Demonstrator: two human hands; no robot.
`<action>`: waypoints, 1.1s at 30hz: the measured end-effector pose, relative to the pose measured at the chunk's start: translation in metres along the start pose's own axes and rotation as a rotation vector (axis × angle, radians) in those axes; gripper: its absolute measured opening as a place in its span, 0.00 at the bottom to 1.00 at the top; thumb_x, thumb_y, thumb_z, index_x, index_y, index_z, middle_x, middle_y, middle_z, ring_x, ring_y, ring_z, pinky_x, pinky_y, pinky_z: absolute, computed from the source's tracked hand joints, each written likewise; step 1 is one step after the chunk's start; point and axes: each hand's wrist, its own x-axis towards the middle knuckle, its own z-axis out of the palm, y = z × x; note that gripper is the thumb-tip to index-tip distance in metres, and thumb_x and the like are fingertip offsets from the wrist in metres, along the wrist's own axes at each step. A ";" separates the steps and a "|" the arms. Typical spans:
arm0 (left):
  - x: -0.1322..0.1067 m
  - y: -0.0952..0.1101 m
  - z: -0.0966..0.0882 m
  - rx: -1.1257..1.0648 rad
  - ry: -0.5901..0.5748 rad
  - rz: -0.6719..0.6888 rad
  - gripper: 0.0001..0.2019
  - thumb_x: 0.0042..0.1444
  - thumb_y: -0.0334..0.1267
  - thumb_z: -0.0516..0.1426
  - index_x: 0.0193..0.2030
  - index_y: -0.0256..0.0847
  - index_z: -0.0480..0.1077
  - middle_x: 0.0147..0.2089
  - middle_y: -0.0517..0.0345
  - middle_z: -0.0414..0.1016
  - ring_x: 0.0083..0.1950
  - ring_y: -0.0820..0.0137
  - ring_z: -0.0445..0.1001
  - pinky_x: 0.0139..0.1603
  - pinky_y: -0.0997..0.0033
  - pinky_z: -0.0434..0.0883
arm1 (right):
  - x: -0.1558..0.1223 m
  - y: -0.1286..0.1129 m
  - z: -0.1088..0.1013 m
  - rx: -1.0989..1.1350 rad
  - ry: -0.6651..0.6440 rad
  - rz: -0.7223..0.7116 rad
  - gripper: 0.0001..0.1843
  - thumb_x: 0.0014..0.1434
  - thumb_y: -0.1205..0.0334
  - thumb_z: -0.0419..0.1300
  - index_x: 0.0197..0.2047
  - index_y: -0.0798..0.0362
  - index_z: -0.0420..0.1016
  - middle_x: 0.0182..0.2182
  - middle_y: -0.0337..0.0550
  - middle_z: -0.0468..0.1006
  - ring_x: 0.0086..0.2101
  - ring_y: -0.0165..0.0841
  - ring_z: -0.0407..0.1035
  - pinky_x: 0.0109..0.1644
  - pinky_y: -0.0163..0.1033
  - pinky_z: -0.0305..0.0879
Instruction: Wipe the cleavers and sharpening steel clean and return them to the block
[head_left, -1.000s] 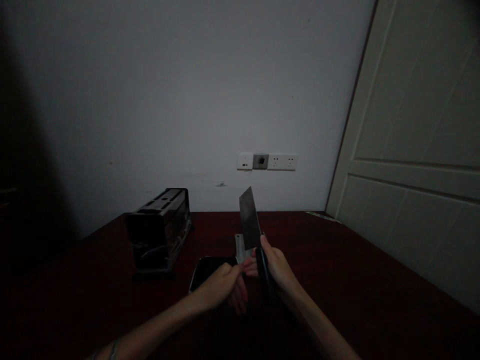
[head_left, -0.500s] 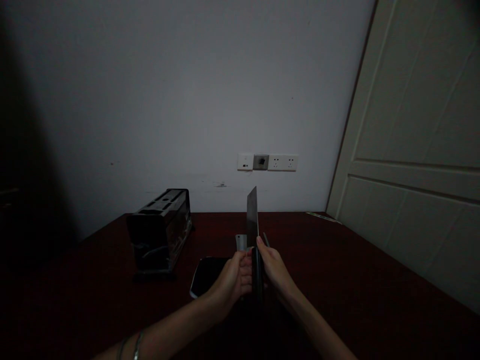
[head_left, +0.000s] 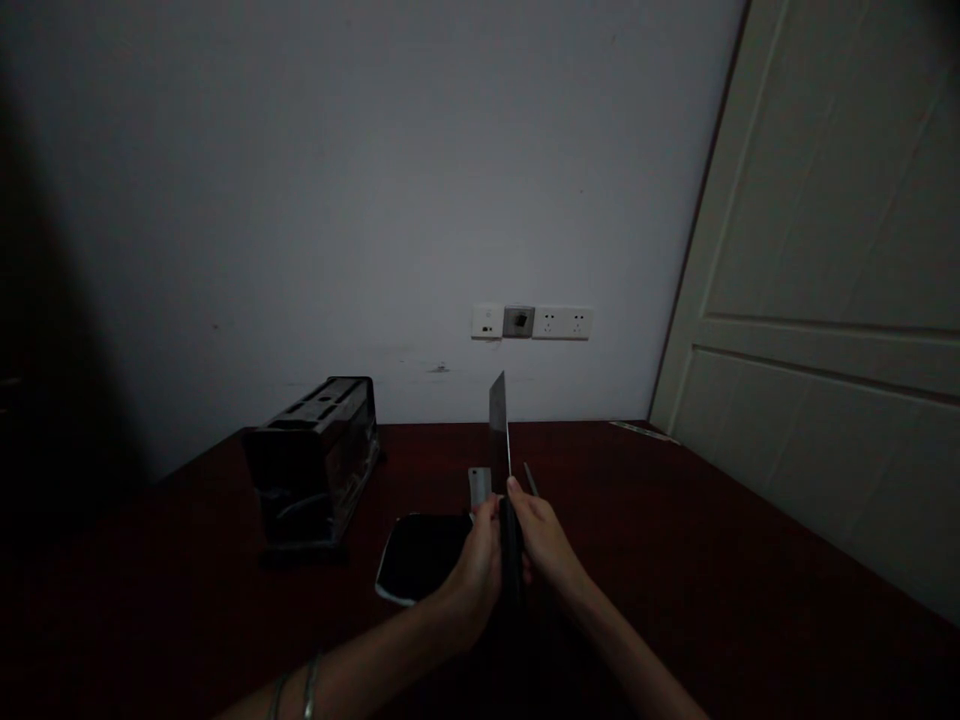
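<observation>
A kitchen knife (head_left: pixel 499 422) with a broad grey blade points away from me over the table, its blade standing on edge. Its dark handle lies between my two hands. My left hand (head_left: pixel 478 570) presses against the handle from the left, its fingers mostly hidden. From the right, my right hand (head_left: pixel 547 540) grips it, the thumb lying along the top where the blade begins. Beyond my left hand shows a second metal blade (head_left: pixel 480 484) with a small hole in its corner. A thin grey rod (head_left: pixel 531 480) sticks out past my right hand.
A black knife block (head_left: pixel 315 465) with a slotted top stands at the left. Beside my left hand lies a black tray-like thing (head_left: pixel 420 560) with a pale rim. The dark red table (head_left: pixel 675 540) meets a wall with sockets (head_left: pixel 562 322); a pale door (head_left: pixel 825 250) stands right.
My left hand has turned and closed in flatter against the knife's handle; its fingers showed before. The knife has tilted slightly, and the view has shifted a little.
</observation>
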 end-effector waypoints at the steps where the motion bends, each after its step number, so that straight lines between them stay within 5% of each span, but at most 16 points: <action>1: -0.001 0.000 0.001 0.010 0.000 -0.005 0.26 0.61 0.51 0.35 0.35 0.34 0.66 0.17 0.61 0.62 0.17 0.74 0.62 0.22 0.75 0.58 | 0.000 0.000 0.000 0.004 -0.001 0.004 0.40 0.45 0.28 0.45 0.33 0.60 0.72 0.07 0.30 0.58 0.08 0.24 0.53 0.08 0.29 0.49; 10: -0.006 0.001 -0.003 0.056 -0.044 -0.039 0.30 0.58 0.57 0.36 0.34 0.33 0.68 0.16 0.61 0.61 0.18 0.74 0.61 0.25 0.73 0.58 | -0.002 -0.004 0.001 0.008 0.015 0.029 0.39 0.44 0.27 0.45 0.28 0.59 0.70 0.06 0.30 0.58 0.07 0.24 0.54 0.09 0.28 0.48; 20: -0.014 0.006 0.001 0.006 0.133 -0.021 0.24 0.55 0.56 0.44 0.24 0.37 0.64 0.16 0.63 0.62 0.16 0.77 0.60 0.21 0.76 0.57 | -0.007 -0.010 0.003 0.131 0.007 0.043 0.36 0.43 0.26 0.46 0.21 0.56 0.67 0.07 0.30 0.56 0.08 0.24 0.53 0.11 0.30 0.50; 28: -0.014 0.014 -0.005 0.095 0.071 0.040 0.27 0.52 0.61 0.43 0.18 0.38 0.60 0.09 0.67 0.53 0.10 0.80 0.50 0.14 0.78 0.48 | -0.004 -0.015 -0.008 0.356 -0.297 0.070 0.46 0.50 0.28 0.32 0.28 0.61 0.75 0.19 0.49 0.74 0.24 0.34 0.70 0.24 0.33 0.60; 33: -0.011 0.013 -0.009 0.135 0.027 0.020 0.30 0.50 0.65 0.42 0.16 0.39 0.58 0.08 0.67 0.50 0.09 0.80 0.49 0.13 0.77 0.47 | -0.005 -0.012 -0.019 0.380 -0.250 0.185 0.47 0.55 0.34 0.27 0.32 0.63 0.75 0.23 0.53 0.77 0.24 0.34 0.72 0.33 0.37 0.62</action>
